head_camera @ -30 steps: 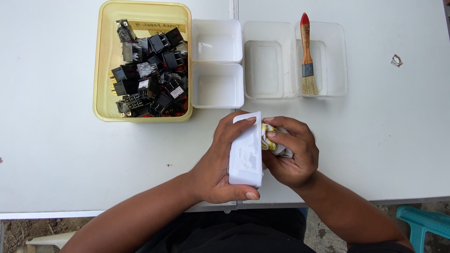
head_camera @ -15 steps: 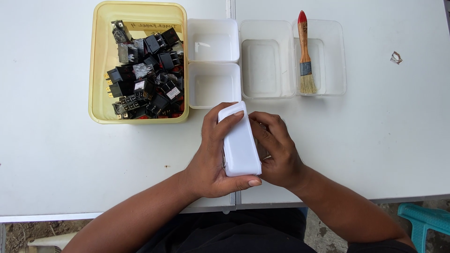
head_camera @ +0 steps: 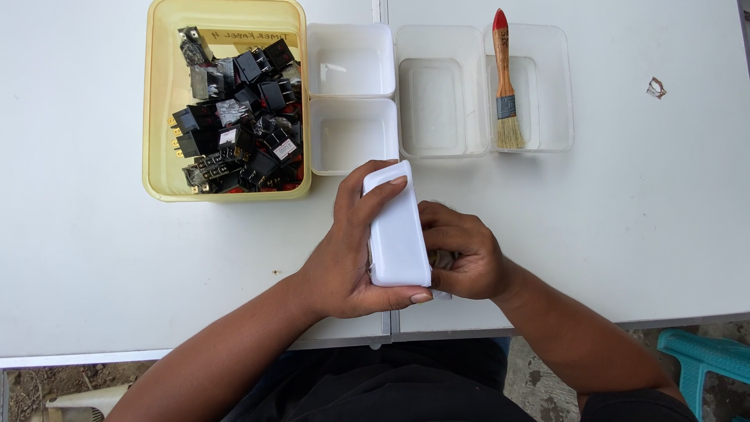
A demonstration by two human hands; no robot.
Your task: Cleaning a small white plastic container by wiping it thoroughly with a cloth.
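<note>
The small white tray [head_camera: 398, 230] stands on edge just above the near side of the white table [head_camera: 94, 258], clasped in the left hand [head_camera: 351, 250], thumb under its lower end and fingers over the top. The right hand [head_camera: 461, 254] is curled against its hidden side, closed on something dark that cannot be identified. Wiping it well probably calls for a steady left grip while the right works into the corners. The tray's inside faces away, unseen. Farther off sit a yellow bin [head_camera: 160, 117] of black switches [head_camera: 238, 117] and a paintbrush [head_camera: 504, 78].
</note>
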